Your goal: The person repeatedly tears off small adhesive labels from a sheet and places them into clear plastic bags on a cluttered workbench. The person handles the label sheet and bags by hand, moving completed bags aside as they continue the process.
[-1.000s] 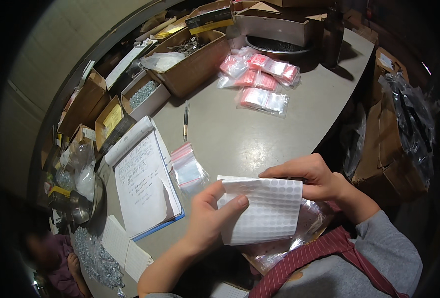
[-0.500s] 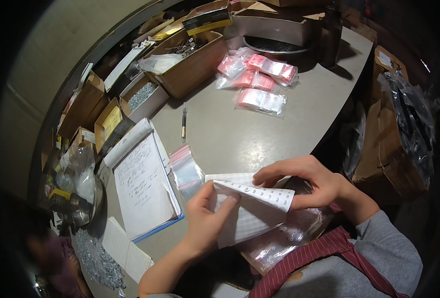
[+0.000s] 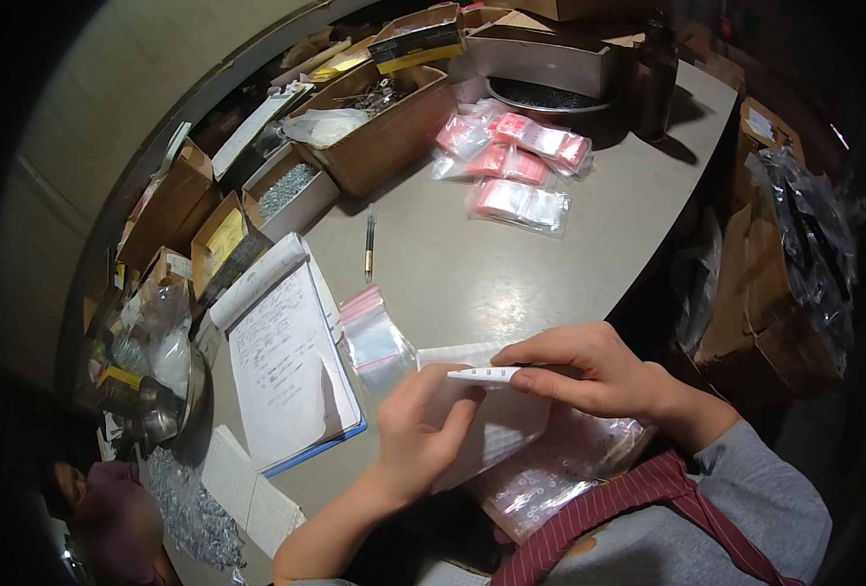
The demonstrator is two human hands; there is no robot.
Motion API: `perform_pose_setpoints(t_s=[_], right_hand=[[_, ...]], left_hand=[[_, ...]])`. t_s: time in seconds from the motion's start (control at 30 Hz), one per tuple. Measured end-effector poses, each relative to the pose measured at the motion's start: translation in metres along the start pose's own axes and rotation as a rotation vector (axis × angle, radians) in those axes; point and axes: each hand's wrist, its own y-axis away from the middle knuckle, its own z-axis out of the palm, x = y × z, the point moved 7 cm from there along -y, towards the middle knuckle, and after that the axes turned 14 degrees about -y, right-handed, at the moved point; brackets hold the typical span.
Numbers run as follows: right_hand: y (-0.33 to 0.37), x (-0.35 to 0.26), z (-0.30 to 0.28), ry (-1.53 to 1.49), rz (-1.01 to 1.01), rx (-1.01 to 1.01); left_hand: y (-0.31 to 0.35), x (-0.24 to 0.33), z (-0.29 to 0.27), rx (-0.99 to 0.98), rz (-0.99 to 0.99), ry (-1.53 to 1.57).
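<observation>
A white sheet of small printed labels (image 3: 496, 438) is held between my two hands, its top part folded over into a narrow strip. My left hand (image 3: 421, 435) pinches the strip's left end between thumb and fingers. On the other end, my right hand (image 3: 594, 369) presses its thumb against the fold with the fingers behind. Another white sheet (image 3: 460, 354) lies on the table just behind the hands. Under them, near my body, lies a clear plastic bag (image 3: 540, 479) with small ring-shaped pieces in it.
Left of my hands lie small zip bags (image 3: 374, 335), a clipboard with written pages (image 3: 281, 361) and a pen (image 3: 369, 244). Packs of red-edged zip bags (image 3: 521, 200) lie farther back. Boxes of hardware (image 3: 384, 127) line the far left edge. A person (image 3: 110, 518) is at lower left.
The raised flap of the label sheet has been folded down into a narrow strip. My right hand has moved left and closed on the fold. The view has shifted slightly.
</observation>
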Motion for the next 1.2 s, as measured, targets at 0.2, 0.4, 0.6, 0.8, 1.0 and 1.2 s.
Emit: perform_pose_setpoints(t_s=[0.2,0.4,0.6,0.8,1.0,1.2], right_hand=[[0.008,-0.005,0.002,0.133,-0.204,0.056],[0.012,-0.016,0.005,0.272,-0.501,0.112],[0.011,-0.018,0.008,0.367,-0.592,0.135],[0.009,0.0,-0.001,0.055,-0.246,0.1],[0.007,0.003,0.006,-0.055,-0.106,0.033],[0.009,0.009,-0.006,-0.099,0.007,0.09]], left_hand=[[0.001,0.001,0.004,-0.072,-0.075,0.08],[-0.001,0.002,0.01,-0.205,-0.192,0.367],[0.003,-0.002,0.01,-0.237,-0.293,0.387],[0.0,0.004,-0.001,-0.127,-0.194,0.2],[0.004,0.0,0.007,-0.2,-0.211,0.242],[0.003,-0.008,0.008,-0.168,-0.215,0.227]])
